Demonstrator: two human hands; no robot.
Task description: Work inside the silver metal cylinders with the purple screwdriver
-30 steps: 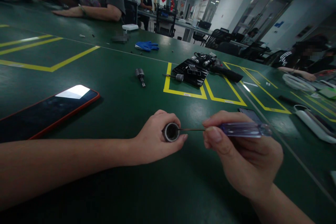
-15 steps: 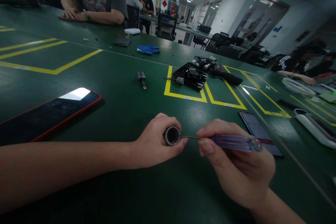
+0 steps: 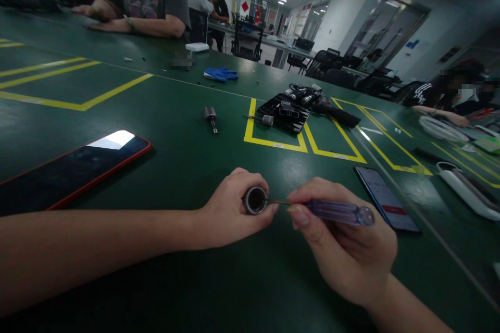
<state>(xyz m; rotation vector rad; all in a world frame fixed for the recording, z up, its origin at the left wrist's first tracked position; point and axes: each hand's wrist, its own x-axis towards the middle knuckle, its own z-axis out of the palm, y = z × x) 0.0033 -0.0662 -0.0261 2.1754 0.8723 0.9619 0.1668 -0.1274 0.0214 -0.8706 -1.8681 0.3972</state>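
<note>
My left hand (image 3: 228, 210) is wrapped round a short hollow metal cylinder (image 3: 248, 209), its open round mouth facing me. In my right hand (image 3: 347, 255) is a screwdriver with a clear purple handle (image 3: 336, 210), gripped near the front by thumb and fingers. The thin shaft points left and its end reaches the mouth of the cylinder; the very tip is hidden. Beyond my hands lies a metal part with a narrow stem (image 3: 210, 117). A similar small cylinder with a thin rod (image 3: 267, 120) rests at the edge of a black tray (image 3: 292, 119).
A red-edged phone (image 3: 78, 171) lies at left, another phone (image 3: 386, 200) beyond my right hand. Cables and metal parts (image 3: 307, 93) sit on the black tray. A blue glove (image 3: 221, 74) lies farther back. Yellow tape marks the green table (image 3: 175, 140). A person (image 3: 152, 0) sits across.
My right hand has moved left with the screwdriver, bringing its shaft farther into the cylinder's mouth. The left hand has barely moved. The person across has shifted their hands.
</note>
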